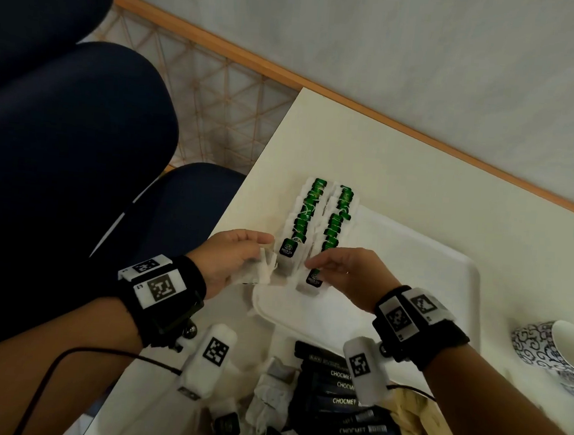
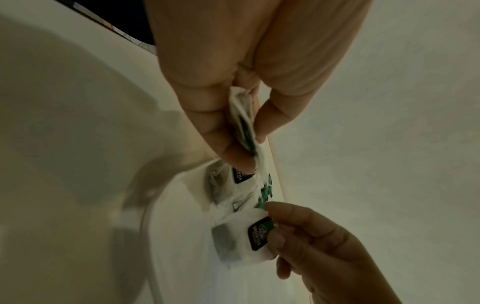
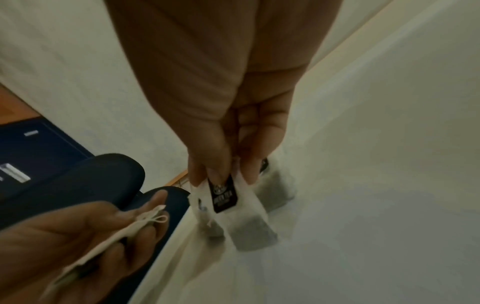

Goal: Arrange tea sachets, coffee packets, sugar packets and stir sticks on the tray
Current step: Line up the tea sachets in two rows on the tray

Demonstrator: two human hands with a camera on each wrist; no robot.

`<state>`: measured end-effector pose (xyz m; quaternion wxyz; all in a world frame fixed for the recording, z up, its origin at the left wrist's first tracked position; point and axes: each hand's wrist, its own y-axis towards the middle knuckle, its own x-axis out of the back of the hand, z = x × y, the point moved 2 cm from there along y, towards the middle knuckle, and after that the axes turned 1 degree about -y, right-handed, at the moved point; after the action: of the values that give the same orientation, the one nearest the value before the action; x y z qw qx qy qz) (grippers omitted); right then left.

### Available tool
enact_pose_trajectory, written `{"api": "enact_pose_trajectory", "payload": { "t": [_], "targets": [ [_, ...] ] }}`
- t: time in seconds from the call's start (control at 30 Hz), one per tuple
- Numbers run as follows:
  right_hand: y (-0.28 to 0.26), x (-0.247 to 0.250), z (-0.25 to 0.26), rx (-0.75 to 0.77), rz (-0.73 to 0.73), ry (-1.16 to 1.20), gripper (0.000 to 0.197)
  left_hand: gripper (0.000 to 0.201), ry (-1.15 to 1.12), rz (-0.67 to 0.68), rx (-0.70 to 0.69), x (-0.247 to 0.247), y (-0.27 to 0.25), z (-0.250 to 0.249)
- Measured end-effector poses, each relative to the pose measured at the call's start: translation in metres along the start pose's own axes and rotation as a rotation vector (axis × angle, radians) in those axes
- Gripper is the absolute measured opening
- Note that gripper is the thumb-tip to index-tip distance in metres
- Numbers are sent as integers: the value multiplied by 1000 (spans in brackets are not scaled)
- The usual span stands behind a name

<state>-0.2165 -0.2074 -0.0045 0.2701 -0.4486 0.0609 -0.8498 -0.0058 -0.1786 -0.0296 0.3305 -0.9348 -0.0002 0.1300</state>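
A white tray [image 1: 428, 280] lies on the cream table. Two rows of tea sachets with green tags, the left row [image 1: 308, 212] and the right row [image 1: 338, 218], run along the tray's left side. My right hand [image 1: 314, 269] [image 3: 223, 176] pinches one tea sachet [image 1: 311, 284] [image 3: 249, 226] by its top, at the near end of the right row. My left hand [image 1: 262, 249] [image 2: 250, 144] hovers just left of the rows and grips a small bundle of sachets [image 1: 259, 273] [image 2: 242, 115]. How many it holds is hidden.
Near me lie loose tea sachets [image 1: 264, 404], black coffee packets [image 1: 343, 400] and pale sticks or packets [image 1: 410, 426]. A blue-patterned cup [image 1: 556, 352] lies at the right. A dark blue chair [image 1: 62, 131] stands left of the table. The tray's right half is bare.
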Motion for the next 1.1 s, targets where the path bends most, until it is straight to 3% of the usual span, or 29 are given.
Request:
{"api": "enact_pose_trajectory", "payload": {
  "t": [0.33, 0.47, 0.6, 0.67, 0.73, 0.83, 0.93, 1.1],
  "targets": [
    [10, 8, -8, -13, -116, -121, 26, 23, 20, 31, 45, -3, 2, 1],
    [3, 8, 5, 235, -249, -77, 32, 23, -14, 47, 54, -10, 2, 3],
    [-2, -7, 24, 456, -105, -153, 44, 23, -39, 86, 70, -18, 2, 4],
    [-1, -14, 29, 519, -109, -194, 35, 24, -44, 102, 75, -22, 0, 3],
    [0, -13, 32, 475, -148, -160, 22, 24, -53, 121, 81, -23, -2, 1],
    [1, -6, 32, 270, -164, 16, 15, 26, -44, 135, 84, -21, -4, 1],
    [2, -4, 26, 115, -192, 224, 8, 28, 125, 154, 22, -18, -2, 4],
    [5, -7, 17, -1, -245, 335, 10, 25, 265, 113, -76, -18, -4, 3]
  ]
}}
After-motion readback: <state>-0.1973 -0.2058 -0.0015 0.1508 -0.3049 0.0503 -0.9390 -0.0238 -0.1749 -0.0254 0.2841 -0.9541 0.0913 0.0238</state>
